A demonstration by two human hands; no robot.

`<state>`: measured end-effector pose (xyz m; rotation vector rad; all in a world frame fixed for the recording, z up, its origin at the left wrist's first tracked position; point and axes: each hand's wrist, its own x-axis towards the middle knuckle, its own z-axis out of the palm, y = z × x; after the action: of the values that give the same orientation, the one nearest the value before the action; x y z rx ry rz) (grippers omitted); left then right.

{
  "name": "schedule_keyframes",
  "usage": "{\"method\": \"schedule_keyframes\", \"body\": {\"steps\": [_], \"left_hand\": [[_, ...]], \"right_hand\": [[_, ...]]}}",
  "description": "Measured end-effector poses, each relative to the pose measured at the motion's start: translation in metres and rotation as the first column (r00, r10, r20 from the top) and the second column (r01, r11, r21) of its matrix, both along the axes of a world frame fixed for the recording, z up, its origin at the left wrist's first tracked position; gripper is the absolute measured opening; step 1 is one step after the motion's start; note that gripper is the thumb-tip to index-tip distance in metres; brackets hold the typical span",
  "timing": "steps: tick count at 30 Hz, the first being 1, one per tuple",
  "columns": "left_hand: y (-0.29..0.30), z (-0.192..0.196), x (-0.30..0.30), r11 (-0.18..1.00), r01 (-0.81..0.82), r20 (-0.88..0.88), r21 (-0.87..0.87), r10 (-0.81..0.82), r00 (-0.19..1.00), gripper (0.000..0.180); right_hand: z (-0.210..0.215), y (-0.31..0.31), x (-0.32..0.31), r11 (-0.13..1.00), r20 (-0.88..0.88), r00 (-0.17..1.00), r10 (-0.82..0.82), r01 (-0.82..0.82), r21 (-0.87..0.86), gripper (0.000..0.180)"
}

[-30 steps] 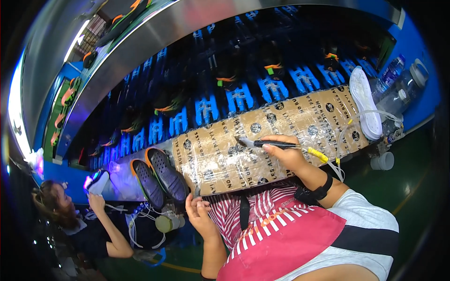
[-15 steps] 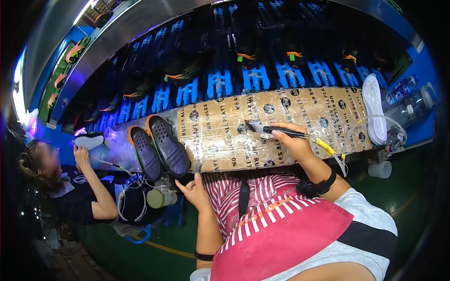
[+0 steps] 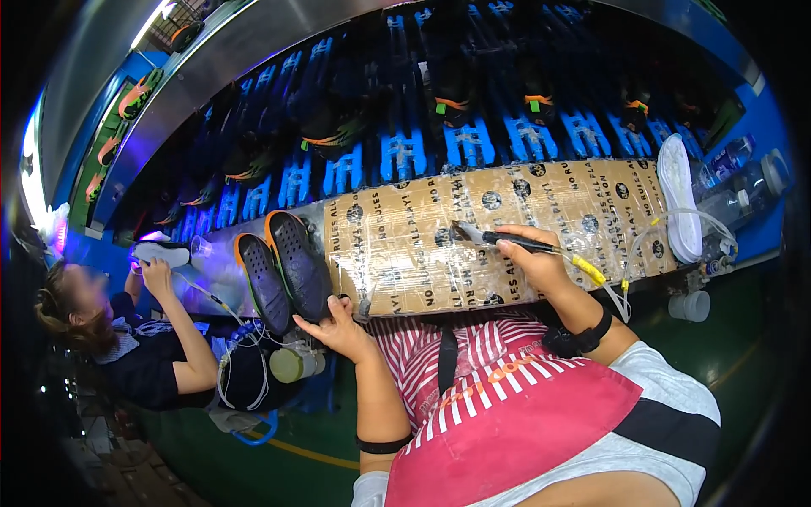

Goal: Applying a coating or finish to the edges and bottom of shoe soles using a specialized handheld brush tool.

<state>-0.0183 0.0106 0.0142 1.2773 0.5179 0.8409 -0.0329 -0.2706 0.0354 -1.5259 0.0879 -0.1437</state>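
In my right hand point(image 3: 541, 264) is a brush point(image 3: 519, 241) with a black handle, its dark bristles held over the cardboard-topped bench. A yellow fitting point(image 3: 589, 270) and clear tubing trail from the brush's rear end. My left hand point(image 3: 340, 331) has its fingers around the near end of a dark shoe sole point(image 3: 302, 266), which has rows of small holes and an orange and green rim. Its matching sole point(image 3: 263, 283) lies just to the left, apart from my hand. Where my fingertips meet the sole's underside is hidden.
A cardboard sheet point(image 3: 397, 228) covers the bench. A white sole point(image 3: 678, 198) and plastic bottles point(image 3: 748, 186) stand at the right. Beyond, blue racks point(image 3: 469, 145) carry shoe uppers. At left, a co-worker point(image 3: 127, 338) holds a white sole. A lidded pot point(image 3: 287, 365) hangs below the bench edge.
My left hand has moved left and forward from the bench edge to the near end of the right-hand dark sole and closed on it. The brush stays nearly in place.
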Motion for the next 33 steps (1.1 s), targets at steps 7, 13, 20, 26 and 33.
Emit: {"method": "schedule_keyframes", "body": {"steps": [7, 13, 20, 26, 33], "left_hand": [[0.01, 0.008, 0.022, 0.982, -0.101, 0.097, 0.162, 0.086, 0.992, 0.065], [0.02, 0.026, 0.022, 0.93, -0.131, 0.126, 0.342, 0.093, 0.988, 0.065], [0.038, 0.03, 0.033, 0.897, -0.17, 0.12, 0.409, 0.132, 0.984, 0.065], [0.066, 0.046, 0.039, 0.842, -0.208, 0.191, 0.497, 0.128, 0.973, 0.058], [0.065, 0.13, 0.021, 0.734, -0.347, 0.412, 0.583, 0.101, 0.906, 0.052]], "right_hand": [[-0.003, -0.002, 0.004, 0.999, -0.014, 1.0, -0.025, 0.025, -0.02, 0.024], [-0.006, -0.006, 0.011, 0.999, 0.003, 0.999, -0.033, 0.033, 0.011, 0.024], [-0.004, -0.001, 0.015, 0.999, -0.046, 0.998, -0.045, 0.044, -0.008, 0.023], [-0.006, -0.004, 0.018, 0.997, 0.037, 0.997, -0.064, 0.066, -0.039, 0.023], [0.002, -0.01, 0.024, 0.997, -0.002, 0.998, -0.07, 0.07, -0.021, 0.024]]}}
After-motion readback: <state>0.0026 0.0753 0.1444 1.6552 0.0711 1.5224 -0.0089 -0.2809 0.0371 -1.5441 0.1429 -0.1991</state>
